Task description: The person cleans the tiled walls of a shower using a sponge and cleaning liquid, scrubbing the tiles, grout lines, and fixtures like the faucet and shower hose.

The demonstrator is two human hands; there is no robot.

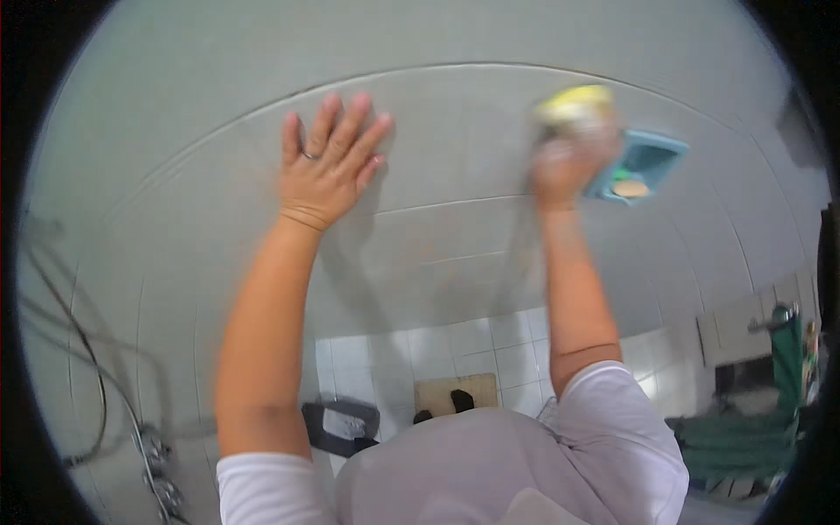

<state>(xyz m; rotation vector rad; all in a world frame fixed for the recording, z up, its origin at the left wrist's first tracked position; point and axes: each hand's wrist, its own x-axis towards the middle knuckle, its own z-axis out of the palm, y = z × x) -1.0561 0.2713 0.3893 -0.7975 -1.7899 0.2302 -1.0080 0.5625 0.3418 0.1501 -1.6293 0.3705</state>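
Note:
My left hand (328,166) lies with its fingers spread against the pale tiled wall (455,140). A ring sits on one of its fingers, and nothing is in the hand. To the right, my right hand (569,166) is closed around a yellow sponge (577,103) at the wall. Motion smears this hand and the sponge, and whitish patches that look like foam show on the fingers. Just right of the hand is a light blue soap dish (652,144) on the wall. In it lie a beige bar of soap (630,188) and a small green piece.
A shower hose (96,363) and metal taps (156,451) are on the left wall. Below, a dark object with a pale top (341,424) and a beige mat (477,391) lie on the tiled floor (516,363). Green cloth (735,444) hangs at lower right.

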